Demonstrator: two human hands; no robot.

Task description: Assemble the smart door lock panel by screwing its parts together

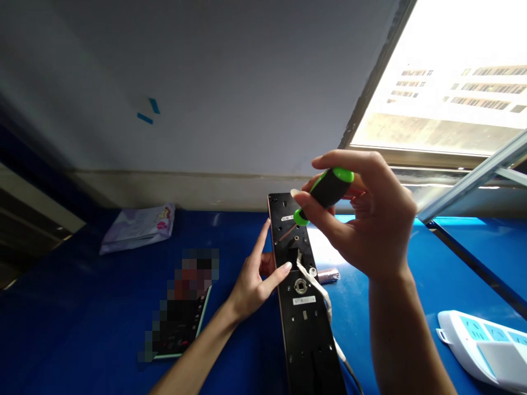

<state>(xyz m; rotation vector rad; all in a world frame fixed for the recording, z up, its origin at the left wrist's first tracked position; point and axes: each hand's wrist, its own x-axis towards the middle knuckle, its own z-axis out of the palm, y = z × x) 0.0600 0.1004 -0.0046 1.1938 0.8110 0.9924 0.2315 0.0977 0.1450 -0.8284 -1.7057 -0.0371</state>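
A long black metal panel with screw holes, white labels and a square-holed fitting stands in front of me. My left hand grips its left edge, thumb on the face and fingers along the side and behind. In my right hand is a screwdriver with a black and green handle. Its thin shaft slants down to the left, the tip near a small hole in the panel's upper part; whether it touches a screw is too small to tell. A white-sleeved cable leaves the panel's middle and runs down its right side.
The blue tabletop holds a phone, partly pixelated, and a purple-white packet at left. Right of the panel lies a brownish cylinder. A white power strip sits at lower right, below a metal frame by the window.
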